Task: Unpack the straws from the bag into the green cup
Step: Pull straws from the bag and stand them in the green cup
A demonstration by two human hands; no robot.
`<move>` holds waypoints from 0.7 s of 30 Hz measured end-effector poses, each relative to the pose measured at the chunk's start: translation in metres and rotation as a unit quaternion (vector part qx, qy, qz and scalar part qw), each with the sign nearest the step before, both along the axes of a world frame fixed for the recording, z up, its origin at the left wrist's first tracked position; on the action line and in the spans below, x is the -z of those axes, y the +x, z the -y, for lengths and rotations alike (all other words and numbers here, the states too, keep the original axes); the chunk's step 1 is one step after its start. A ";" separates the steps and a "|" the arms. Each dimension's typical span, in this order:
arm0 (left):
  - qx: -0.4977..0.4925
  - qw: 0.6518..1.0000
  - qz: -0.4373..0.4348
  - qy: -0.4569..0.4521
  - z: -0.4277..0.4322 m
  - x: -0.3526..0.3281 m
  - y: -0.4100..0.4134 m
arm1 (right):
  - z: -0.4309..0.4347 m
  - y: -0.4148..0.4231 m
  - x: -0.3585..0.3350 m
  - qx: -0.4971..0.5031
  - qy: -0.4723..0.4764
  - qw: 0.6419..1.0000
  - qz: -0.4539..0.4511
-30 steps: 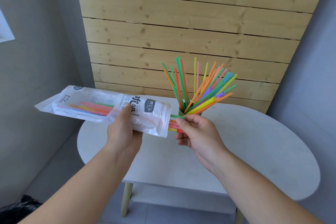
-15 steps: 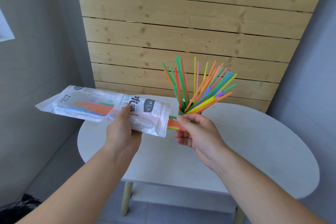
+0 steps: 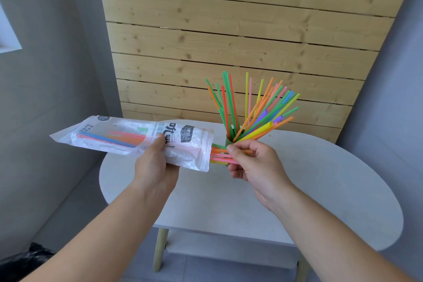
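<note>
Pinches a few straws [image 3: 219, 155] with the right hand [image 3: 254, 165] at the mouth of the bag [image 3: 137, 137], just before the green cup [image 3: 229, 142]. Grips the bag's middle with the left hand [image 3: 155, 165], above the surface [image 3: 320, 190]. Risks snagging the crowded fan standing in the mostly hidden cup, perhaps tipping it. Could scatter strays if pulled unevenly.

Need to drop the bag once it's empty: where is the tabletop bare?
Bare: the table right of the green cup out to its right rim, and the near strip between the forearms. Crowded: around the cup, where straws fan out and the bag, left hand and right hand meet.
</note>
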State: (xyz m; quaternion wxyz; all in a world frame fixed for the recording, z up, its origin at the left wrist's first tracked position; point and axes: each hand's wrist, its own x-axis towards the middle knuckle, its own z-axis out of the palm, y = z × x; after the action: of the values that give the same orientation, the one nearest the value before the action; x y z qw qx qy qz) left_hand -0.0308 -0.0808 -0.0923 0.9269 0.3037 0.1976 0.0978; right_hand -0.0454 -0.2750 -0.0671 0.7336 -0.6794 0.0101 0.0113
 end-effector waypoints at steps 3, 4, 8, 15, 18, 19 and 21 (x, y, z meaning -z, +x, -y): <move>0.002 1.000 0.002 -0.001 -0.002 0.002 0.000 | 0.002 0.001 -0.002 -0.004 -0.008 1.000 0.006; 0.001 1.000 0.002 -0.002 -0.003 0.001 0.000 | 0.003 0.002 -0.003 -0.004 -0.009 1.000 0.006; -0.009 1.000 0.004 -0.001 -0.007 0.000 0.001 | 0.013 0.007 -0.011 0.000 -0.016 1.000 0.007; 0.013 1.000 0.003 0.009 0.000 -0.003 -0.004 | 0.027 0.012 -0.013 -0.008 -0.038 0.999 -0.031; 0.000 1.000 -0.003 0.009 -0.002 -0.003 -0.003 | 0.022 0.010 -0.011 -0.010 0.002 0.999 -0.053; -0.003 1.000 -0.005 0.006 -0.002 -0.003 -0.002 | 0.020 0.009 -0.011 -0.013 0.023 0.998 -0.062; -0.006 1.000 -0.007 0.005 -0.004 -0.002 -0.001 | 0.016 0.007 -0.011 -0.026 0.071 0.994 -0.080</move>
State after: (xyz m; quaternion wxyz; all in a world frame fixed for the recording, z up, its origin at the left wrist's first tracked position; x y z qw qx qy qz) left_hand -0.0319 -0.0765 -0.0905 0.9234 0.3076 0.2057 0.1024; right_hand -0.0388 -0.2908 -0.0557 0.7766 -0.6221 0.0507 0.0856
